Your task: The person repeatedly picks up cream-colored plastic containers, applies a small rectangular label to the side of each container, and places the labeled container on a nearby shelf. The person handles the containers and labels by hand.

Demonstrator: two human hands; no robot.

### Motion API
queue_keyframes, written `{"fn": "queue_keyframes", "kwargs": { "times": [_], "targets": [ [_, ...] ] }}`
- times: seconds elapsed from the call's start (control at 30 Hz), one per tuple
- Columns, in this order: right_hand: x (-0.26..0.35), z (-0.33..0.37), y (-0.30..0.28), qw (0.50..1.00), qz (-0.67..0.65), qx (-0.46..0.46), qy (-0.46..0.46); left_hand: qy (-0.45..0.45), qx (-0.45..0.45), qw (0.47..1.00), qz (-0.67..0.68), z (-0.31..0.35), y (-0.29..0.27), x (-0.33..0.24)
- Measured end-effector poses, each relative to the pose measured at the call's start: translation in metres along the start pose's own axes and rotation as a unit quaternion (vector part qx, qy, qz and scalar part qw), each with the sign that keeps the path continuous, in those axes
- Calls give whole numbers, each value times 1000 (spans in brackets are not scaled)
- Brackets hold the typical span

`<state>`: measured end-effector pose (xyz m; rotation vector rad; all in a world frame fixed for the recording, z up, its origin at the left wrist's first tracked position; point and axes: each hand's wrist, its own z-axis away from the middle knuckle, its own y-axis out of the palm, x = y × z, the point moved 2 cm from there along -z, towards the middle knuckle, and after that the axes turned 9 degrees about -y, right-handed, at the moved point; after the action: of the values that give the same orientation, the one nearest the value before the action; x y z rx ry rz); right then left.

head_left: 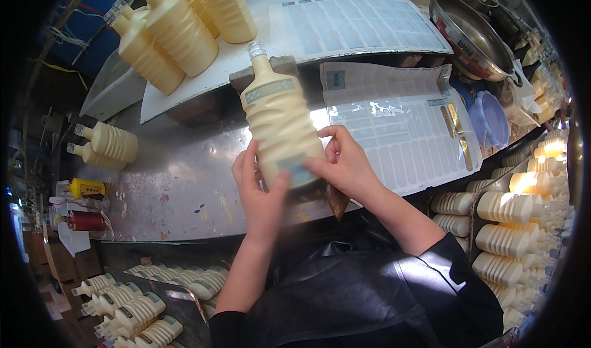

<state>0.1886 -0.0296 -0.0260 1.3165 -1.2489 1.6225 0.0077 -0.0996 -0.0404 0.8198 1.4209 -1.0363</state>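
A cream-coloured bottle (280,123) with a wavy ribbed body and a clear neck leans away from me, neck at the far end, above the near edge of the metal table. My left hand (255,188) grips its lower left side, with the thumb on the front. On the lower right side my right hand (348,166) holds it, thumb pressed at a blue-green rectangular label (298,169) near the base. Another label strip (269,91), pale green with a pattern, runs across the shoulder. Behind the bottle shows a grey block (243,80), partly hidden.
Printed transfer sheets (400,132) lie right of the bottle, with gold-coloured strips (455,120) on them. Several cream bottles (178,31) stand on a white board at the back left. A pan (477,37) and purple basin (489,120) are far right. Bottles fill racks (502,240) on both sides.
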Motion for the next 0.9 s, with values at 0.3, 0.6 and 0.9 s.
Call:
{"fn": "queue_keyframes", "kwargs": {
  "times": [0.3,0.6,0.9],
  "targets": [
    [-9,-3,-9,997,-64,31,6,-12,14,999,51,-1,-5,3],
    [6,2,-2,998,55,13,2,-9,0,1000,29,3,5,-2],
    [9,2,-4,997,67,28,12,-8,-1,1000,14,2,5,0]
  ]
}}
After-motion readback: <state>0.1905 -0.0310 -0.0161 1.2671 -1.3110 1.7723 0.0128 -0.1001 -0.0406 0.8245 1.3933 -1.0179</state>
